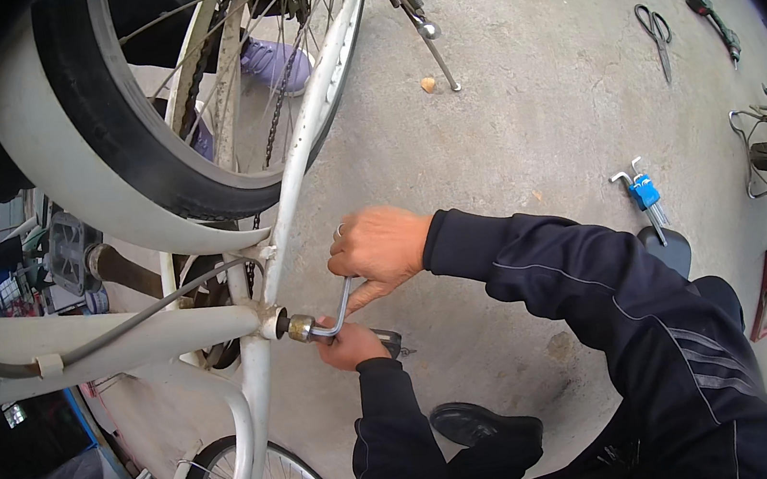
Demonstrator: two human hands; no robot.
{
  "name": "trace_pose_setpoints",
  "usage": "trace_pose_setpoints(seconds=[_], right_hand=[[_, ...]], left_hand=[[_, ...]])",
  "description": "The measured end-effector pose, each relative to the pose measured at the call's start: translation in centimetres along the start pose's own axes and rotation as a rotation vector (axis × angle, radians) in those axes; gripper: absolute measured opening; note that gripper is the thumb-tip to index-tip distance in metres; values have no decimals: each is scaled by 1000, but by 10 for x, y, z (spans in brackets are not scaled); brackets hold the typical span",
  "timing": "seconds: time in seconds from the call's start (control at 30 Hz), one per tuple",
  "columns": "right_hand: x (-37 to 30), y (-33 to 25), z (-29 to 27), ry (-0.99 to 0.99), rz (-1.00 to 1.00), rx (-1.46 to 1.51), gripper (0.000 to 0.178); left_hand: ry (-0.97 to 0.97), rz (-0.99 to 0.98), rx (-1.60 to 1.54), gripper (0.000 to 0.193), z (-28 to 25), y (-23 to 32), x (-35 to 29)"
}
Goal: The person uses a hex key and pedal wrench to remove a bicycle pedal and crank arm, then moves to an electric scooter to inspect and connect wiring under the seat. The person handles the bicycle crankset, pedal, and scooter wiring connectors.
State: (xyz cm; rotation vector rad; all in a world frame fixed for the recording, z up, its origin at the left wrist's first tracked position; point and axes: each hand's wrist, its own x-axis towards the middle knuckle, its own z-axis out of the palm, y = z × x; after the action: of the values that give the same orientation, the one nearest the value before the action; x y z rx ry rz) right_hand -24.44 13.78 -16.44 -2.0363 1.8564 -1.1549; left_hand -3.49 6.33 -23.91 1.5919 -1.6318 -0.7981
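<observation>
Right hand wrapped round the upper arm of a bent metal wrench, left hand closed on its lower end just beneath, a dark handle poking out past the knuckles. Wrench head seated on the brass-coloured fitting at the white bicycle frame, right beside both fists. Tight on the left, with frame tubes, grey cable and black tyre crowding in; open concrete floor to the right. Blue hex-key set, scissors lying well apart. Fingertips of the left hand hidden under the wrench; rear wheel cut off at the bottom edge
</observation>
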Motion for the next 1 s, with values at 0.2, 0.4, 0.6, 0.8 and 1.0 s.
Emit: trace_pose_setpoints(seconds=[0.2, 0.4, 0.6, 0.8, 1.0], right_hand=[[11, -1, 27, 93, 156, 7, 37], [18, -23, 59, 620, 346, 23, 28], [19, -26, 67, 767, 379, 60, 22], [19, -33, 79, 795, 468, 133, 18], [23, -56, 98, 843, 656, 371, 17]], left_hand=[[15, -93, -32, 41, 0, 6, -2], [-35, -211, -81, 29, -3, 12, -2], [-62, -172, -178, 26, -5, 2, 0], [-367, -332, -599, 31, -12, -11, 6], [-466, -784, -1475, 27, -14, -2, -3]])
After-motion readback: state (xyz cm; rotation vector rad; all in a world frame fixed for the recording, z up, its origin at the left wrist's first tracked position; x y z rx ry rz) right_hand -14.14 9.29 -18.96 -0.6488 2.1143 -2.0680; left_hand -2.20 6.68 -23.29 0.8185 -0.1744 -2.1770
